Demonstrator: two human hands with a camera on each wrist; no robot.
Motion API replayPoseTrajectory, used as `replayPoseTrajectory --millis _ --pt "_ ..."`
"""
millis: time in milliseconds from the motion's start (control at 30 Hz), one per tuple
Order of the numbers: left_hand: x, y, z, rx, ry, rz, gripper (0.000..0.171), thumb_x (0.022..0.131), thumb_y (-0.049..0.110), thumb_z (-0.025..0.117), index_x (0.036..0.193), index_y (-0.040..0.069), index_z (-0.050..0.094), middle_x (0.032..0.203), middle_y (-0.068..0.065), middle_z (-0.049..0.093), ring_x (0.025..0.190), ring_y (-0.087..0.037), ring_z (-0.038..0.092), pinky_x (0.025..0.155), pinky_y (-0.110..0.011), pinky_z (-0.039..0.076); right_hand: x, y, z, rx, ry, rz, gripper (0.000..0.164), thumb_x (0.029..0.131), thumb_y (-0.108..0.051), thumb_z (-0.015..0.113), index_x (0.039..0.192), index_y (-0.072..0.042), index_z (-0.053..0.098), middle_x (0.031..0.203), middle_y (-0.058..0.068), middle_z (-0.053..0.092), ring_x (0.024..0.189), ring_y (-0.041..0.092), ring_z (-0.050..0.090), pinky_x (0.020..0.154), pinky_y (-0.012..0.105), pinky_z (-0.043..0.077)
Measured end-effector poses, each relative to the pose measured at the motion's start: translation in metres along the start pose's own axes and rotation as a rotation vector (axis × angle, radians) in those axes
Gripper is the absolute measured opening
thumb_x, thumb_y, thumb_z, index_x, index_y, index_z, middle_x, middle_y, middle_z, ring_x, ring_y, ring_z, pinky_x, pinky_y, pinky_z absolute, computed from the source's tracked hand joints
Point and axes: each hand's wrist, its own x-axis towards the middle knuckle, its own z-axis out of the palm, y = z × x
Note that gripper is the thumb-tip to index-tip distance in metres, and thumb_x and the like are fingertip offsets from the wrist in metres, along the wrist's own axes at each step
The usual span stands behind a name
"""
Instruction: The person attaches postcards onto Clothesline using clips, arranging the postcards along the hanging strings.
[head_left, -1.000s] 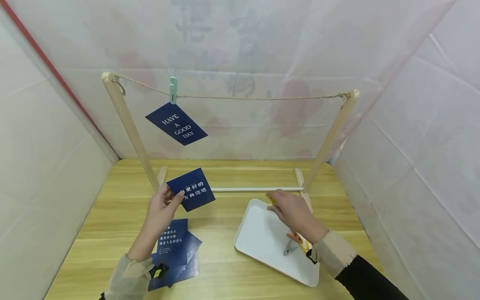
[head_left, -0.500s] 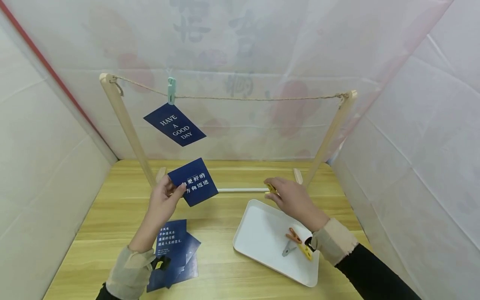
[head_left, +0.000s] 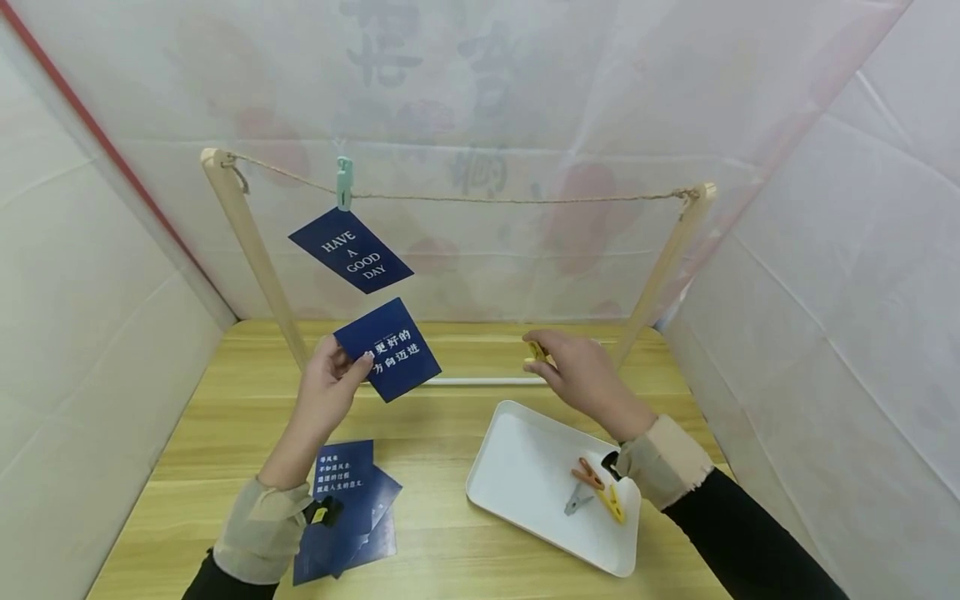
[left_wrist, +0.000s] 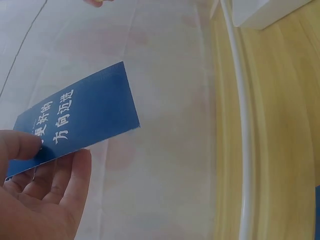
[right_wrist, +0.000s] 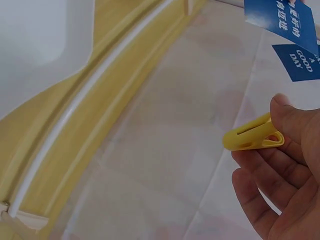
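Note:
My left hand [head_left: 327,396] pinches a dark blue card [head_left: 393,350] with white Chinese characters at its left edge, thumb in front and fingers behind. In the left wrist view the card [left_wrist: 90,110] juts out past the fingertips. My right hand [head_left: 588,375] holds a yellow clothespin [head_left: 536,352] between thumb and fingers, above the far side of the tray. The right wrist view shows the clothespin [right_wrist: 252,135] lying sideways in the grasp. A "HAVE A GOOD DAY" card [head_left: 352,250] hangs tilted from a twine line [head_left: 487,200], held by a mint green clothespin [head_left: 344,183].
Wooden posts [head_left: 255,250] carry the twine, with a white rod [head_left: 480,382] low between them. A white tray [head_left: 510,492] holds an orange clothespin [head_left: 588,472], a grey one and a yellow one. Several blue cards [head_left: 341,508] lie overlapping on the table at the left front.
Both hands have risen, lifting the card and the yellow clothespin toward the twine. The right forearm has moved off the clothespins in the tray, uncovering more of them.

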Motion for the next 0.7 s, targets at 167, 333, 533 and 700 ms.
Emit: replayPoseTrajectory --millis 167,333,533,700 --pt "0.006 0.004 0.002 -0.050 0.001 -0.019 0.039 0.101 0.003 0.054 0.138 -0.002 0.045 0.123 -0.027 0.064 0.096 -0.006 0.069 0.082 -0.024 0.058 0.011 -0.001 -0.008 0.013 -0.024 0.012 0.043 0.094 -0.030 0.070 0.130 -0.010 0.060 0.109 0.006 0.071 0.080 0.018 0.066 0.066 0.036 0.055" --pt "0.012 0.009 0.004 -0.062 0.006 -0.047 0.041 0.101 0.005 0.055 0.139 -0.002 0.043 0.125 -0.026 0.063 0.098 -0.007 0.069 0.083 -0.025 0.058 0.022 -0.004 -0.015 0.026 -0.026 0.006 0.042 0.095 -0.032 0.068 0.130 -0.010 0.061 0.109 0.006 0.069 0.083 0.019 0.066 0.069 0.036 0.055" --pt "0.018 0.013 0.006 -0.061 0.002 -0.061 0.043 0.101 0.008 0.056 0.141 0.001 0.043 0.127 -0.023 0.063 0.102 -0.015 0.070 0.084 -0.027 0.058 0.031 -0.009 -0.021 0.035 -0.033 -0.001 0.042 0.097 -0.034 0.066 0.132 -0.011 0.060 0.107 0.005 0.069 0.084 0.019 0.065 0.071 0.036 0.055" --pt "0.024 0.016 0.008 -0.074 0.002 -0.067 0.044 0.101 0.008 0.056 0.142 0.001 0.042 0.127 -0.024 0.063 0.101 -0.015 0.070 0.082 -0.028 0.059 0.039 -0.013 -0.024 0.031 -0.024 -0.016 0.042 0.097 -0.034 0.065 0.132 -0.011 0.060 0.109 0.005 0.069 0.084 0.019 0.065 0.071 0.037 0.055"
